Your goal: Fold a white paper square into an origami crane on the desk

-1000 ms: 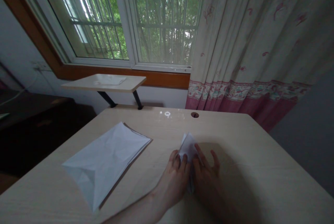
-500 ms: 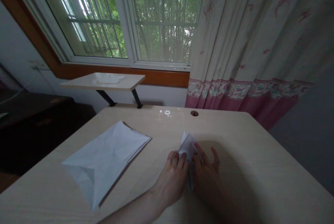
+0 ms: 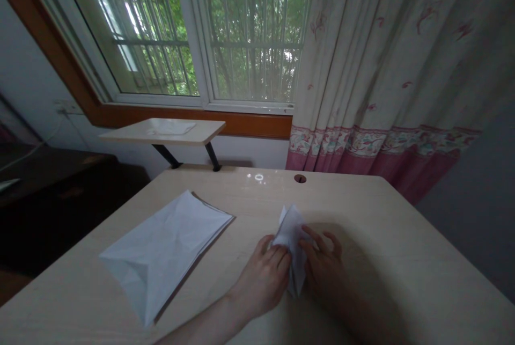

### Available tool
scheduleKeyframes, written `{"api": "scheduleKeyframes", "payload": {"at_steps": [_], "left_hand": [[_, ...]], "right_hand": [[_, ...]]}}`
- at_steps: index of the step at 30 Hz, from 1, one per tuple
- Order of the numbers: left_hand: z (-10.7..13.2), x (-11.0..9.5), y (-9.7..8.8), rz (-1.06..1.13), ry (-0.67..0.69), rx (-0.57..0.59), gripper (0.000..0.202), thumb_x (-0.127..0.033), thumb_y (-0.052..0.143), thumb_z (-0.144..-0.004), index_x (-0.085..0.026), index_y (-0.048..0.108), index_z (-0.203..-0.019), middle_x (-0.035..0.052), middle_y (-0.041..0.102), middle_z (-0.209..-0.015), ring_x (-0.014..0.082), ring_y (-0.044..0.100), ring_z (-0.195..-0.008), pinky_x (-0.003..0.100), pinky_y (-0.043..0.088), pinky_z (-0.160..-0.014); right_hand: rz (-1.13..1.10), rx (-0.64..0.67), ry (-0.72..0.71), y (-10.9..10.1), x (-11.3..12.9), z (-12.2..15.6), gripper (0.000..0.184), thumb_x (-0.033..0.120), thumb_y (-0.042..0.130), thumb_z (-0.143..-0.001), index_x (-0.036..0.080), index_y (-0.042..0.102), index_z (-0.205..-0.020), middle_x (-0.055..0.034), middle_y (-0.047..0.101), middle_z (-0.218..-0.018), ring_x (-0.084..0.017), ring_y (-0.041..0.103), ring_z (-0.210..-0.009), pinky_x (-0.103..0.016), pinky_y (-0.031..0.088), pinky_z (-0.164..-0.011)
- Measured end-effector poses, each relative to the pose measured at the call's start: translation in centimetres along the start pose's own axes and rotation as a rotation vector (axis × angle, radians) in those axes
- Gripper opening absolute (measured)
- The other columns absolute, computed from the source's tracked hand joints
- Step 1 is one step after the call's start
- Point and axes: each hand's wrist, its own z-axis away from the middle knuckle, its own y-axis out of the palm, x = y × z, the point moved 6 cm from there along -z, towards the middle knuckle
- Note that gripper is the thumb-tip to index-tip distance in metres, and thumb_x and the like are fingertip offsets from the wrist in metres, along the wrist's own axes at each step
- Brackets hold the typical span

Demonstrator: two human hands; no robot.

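A small folded white paper [image 3: 295,221], long and pointed at its lower end, lies on the desk between my two hands. My left hand [image 3: 271,270] is closed on its left side, with the fingers curled in toward the middle fold. From the right, my right hand [image 3: 324,259] grips the paper's edge with bent fingers, while one or two others are lifted off it. The thumbs are mostly hidden, as are parts of the paper under the fingers. To the left lies a stack of creased white paper sheets [image 3: 173,248], untouched by either hand.
The pale wooden desk [image 3: 362,205] has a round cable hole [image 3: 300,178] near its back edge. A small raised shelf [image 3: 205,133] on black supports holds a white sheet or bag [image 3: 171,127]. Behind are a barred window and a curtain [image 3: 338,66].
My fingers have shifted slightly on the folded paper, and my right hand has drawn a little to the right, so more of the paper shows. The view has tilted up slightly.
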Motion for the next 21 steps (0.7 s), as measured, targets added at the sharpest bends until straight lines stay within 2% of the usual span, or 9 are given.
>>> {"api": "scheduleKeyframes", "payload": {"at_steps": [2, 8, 12, 14, 17, 21], "left_hand": [[0.0, -0.3, -0.2, 0.036, 0.027, -0.015, 0.019, -0.017, 0.048, -0.088, -0.017, 0.057, -0.105, 0.0048, 0.065, -0.099, 0.0182, 0.058, -0.096, 0.039, 0.024, -0.107], [0.1, -0.4, -0.3, 0.011, 0.078, -0.044, 0.024, -0.033, 0.046, -0.096, -0.019, 0.060, -0.110, 0.0056, 0.063, -0.116, 0.0211, 0.055, -0.108, 0.045, 0.017, -0.110], [0.3, -0.1, 0.0, 0.014, 0.080, -0.049, 0.028, -0.037, 0.043, -0.098, -0.021, 0.060, -0.112, 0.0032, 0.065, -0.115, 0.0187, 0.056, -0.107, 0.046, 0.012, -0.112], [0.4, 0.1, 0.1, 0.036, 0.085, -0.050, 0.030, -0.039, 0.042, -0.098, -0.021, 0.060, -0.115, 0.0033, 0.065, -0.117, 0.0188, 0.055, -0.110, 0.046, 0.009, -0.113], [0.5, 0.2, 0.2, 0.075, 0.100, -0.036, 0.033, -0.042, 0.043, -0.098, -0.022, 0.059, -0.118, 0.0037, 0.064, -0.120, 0.0191, 0.055, -0.114, 0.046, 0.004, -0.114], [0.5, 0.4, 0.0, 0.097, 0.132, 0.002, 0.036, -0.045, 0.047, -0.095, -0.022, 0.059, -0.120, 0.0034, 0.062, -0.125, 0.0199, 0.053, -0.119, 0.047, 0.005, -0.116]], "right_hand": [[-0.028, -0.003, 0.016, 0.3, -0.3, 0.2, 0.028, 0.008, 0.048, -0.080, 0.023, 0.062, -0.099, -0.0034, 0.070, -0.102, -0.020, 0.050, -0.120, -0.039, 0.008, -0.110], [-0.131, -0.065, 0.007, 0.0, -0.5, 0.4, 0.028, 0.009, 0.044, -0.083, 0.022, 0.062, -0.100, -0.0067, 0.069, -0.105, -0.020, 0.051, -0.116, -0.039, 0.017, -0.105], [-0.160, -0.089, -0.067, -1.6, -0.7, -0.2, 0.030, 0.009, 0.041, -0.084, 0.022, 0.062, -0.102, -0.0039, 0.071, -0.100, -0.019, 0.053, -0.113, -0.040, 0.016, -0.104], [-0.134, -0.016, -0.179, -2.1, -0.9, -0.4, 0.033, 0.011, 0.041, -0.085, 0.025, 0.061, -0.108, -0.0019, 0.070, -0.102, -0.019, 0.051, -0.116, -0.041, 0.015, -0.103], [-0.095, -0.033, -0.289, -2.9, -1.8, -0.5, 0.040, 0.012, 0.041, -0.083, 0.026, 0.059, -0.115, -0.0004, 0.070, -0.107, -0.019, 0.048, -0.119, -0.043, 0.016, -0.102], [-0.036, -0.073, -0.233, -2.1, -3.4, -0.6, 0.040, 0.008, 0.044, -0.084, 0.029, 0.062, -0.113, 0.0007, 0.069, -0.111, -0.018, 0.047, -0.120, -0.044, 0.016, -0.103]]}}
